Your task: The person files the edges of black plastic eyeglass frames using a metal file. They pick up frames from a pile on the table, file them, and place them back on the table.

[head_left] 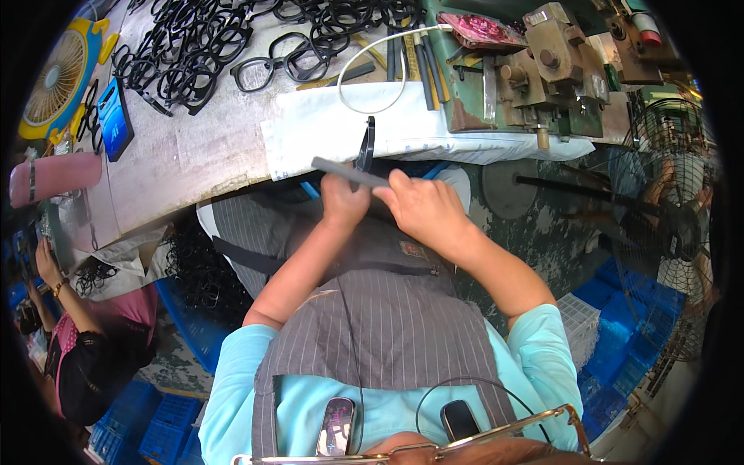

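My left hand (342, 203) is closed on a black eyeglass frame (367, 147), which stands up on edge at the table's front edge. In my right hand (430, 208) is a grey flat stick (349, 172), like a file or sanding stick, gripped by one end. It slants across the top of my left hand, against or just in front of the frame. Motion blurs the stick slightly, and my fingers hide the lower part of the frame.
A heap of black eyeglass frames (201, 46) covers the far left of the table (186, 155). More flat sticks (426, 70) lie beside a metal fixture (550, 62). A white cable (341, 85) loops over white cloth. A co-worker (101, 349) sits at left; a caged fan (674, 225) stands at right.
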A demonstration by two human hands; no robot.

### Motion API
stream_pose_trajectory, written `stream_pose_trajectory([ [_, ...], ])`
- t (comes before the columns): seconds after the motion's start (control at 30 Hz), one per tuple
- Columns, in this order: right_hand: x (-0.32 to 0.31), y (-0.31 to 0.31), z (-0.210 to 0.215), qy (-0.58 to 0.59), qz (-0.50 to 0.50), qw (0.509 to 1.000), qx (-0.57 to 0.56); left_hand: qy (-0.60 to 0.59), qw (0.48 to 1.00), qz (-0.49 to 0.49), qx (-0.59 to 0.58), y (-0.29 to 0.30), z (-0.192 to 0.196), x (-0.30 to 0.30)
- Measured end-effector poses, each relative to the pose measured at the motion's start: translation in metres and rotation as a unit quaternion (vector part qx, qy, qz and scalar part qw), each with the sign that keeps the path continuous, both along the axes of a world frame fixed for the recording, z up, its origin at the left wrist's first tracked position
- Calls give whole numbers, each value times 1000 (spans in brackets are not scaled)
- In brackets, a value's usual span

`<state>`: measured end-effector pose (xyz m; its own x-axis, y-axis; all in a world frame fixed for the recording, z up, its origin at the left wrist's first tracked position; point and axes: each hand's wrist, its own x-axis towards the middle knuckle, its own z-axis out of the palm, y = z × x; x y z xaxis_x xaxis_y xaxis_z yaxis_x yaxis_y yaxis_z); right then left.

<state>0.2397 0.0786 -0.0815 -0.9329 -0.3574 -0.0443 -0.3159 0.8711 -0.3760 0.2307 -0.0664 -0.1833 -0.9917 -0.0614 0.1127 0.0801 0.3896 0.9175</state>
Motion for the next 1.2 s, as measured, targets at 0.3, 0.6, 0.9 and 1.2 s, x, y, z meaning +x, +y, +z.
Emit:
stream_pose_trajectory([
  [0.3, -1, 8, 7, -39, -7, 999, -2, -59, 998, 1, 13, -1, 7, -1],
  [0.6, -20, -3, 0, -64, -3, 997, -41, 2, 1000, 15, -1, -1, 3, -2],
  [0.9, -17, -1, -4, -62, -12, 998, -19, -22, 999, 24, -4, 3, 6, 0],
  [1.2, 20, 27, 5, -50, -49, 997, 39, 14, 999, 30, 13, 3, 10, -1],
])
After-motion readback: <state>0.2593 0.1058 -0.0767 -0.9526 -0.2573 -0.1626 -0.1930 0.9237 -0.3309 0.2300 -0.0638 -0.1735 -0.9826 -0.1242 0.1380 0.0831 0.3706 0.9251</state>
